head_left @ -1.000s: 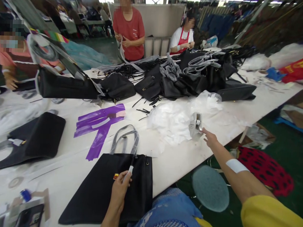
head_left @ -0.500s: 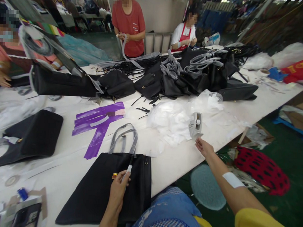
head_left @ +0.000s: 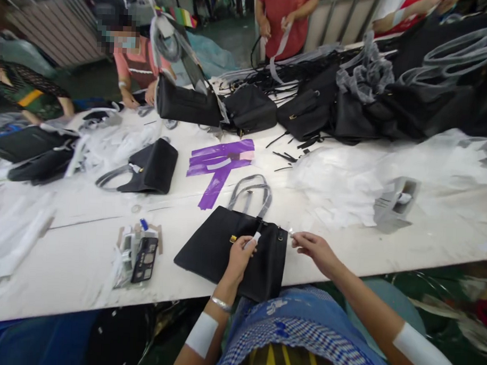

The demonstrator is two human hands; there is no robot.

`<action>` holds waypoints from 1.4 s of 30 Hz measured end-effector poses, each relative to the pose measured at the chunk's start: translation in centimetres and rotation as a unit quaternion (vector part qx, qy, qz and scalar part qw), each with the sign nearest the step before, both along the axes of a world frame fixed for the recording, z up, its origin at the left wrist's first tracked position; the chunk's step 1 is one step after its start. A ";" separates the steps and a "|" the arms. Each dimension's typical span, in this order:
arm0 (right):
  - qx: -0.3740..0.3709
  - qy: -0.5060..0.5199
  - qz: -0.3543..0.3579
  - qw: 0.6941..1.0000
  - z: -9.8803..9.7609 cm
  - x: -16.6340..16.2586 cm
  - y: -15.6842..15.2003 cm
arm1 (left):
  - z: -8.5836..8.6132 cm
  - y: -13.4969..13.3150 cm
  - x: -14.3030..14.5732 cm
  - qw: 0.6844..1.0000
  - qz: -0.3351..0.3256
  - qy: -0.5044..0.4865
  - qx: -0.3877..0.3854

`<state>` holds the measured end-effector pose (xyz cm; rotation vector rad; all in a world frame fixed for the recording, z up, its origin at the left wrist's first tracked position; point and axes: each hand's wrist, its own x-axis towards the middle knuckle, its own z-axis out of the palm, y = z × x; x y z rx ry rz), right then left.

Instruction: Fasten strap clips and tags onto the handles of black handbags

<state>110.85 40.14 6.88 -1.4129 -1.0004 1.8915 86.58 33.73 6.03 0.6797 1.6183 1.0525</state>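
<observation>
Bordering the work position, purple strips [head_left: 211, 189] lie flat just beyond the wrapped handles [head_left: 267, 196]. A smaller black bag [head_left: 163, 169] rests to the left of the strips; a group of small articles [head_left: 145, 260] sits at the near left. A tape dispenser [head_left: 389, 201], blurred, stands to the right beside a heap of white film [head_left: 335, 180]. A pile of black bags [head_left: 305, 113] occupies the far side.

The black tote [head_left: 209, 242] lies at the near edge, in front of the person, with a gold clasp [head_left: 233, 238]. Left hand [head_left: 237, 257]: thumb and fingers clamped on a white tab [head_left: 253, 239]. Right hand [head_left: 315, 250]: thumb and forefinger together on a small clear scrap [head_left: 292, 232], just beside the tote.

The table [head_left: 77, 259] is white, with thin dark lines. A round stool [head_left: 391, 307] stands below its edge. A co-worker [head_left: 287, 24] in red stands opposite.
</observation>
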 end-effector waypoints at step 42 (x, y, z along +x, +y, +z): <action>0.074 -0.006 0.111 0.991 -1.9 -11.2 -1.9 | 1.3 -1.7 -0.2 0.964 0.027 -0.248 -0.092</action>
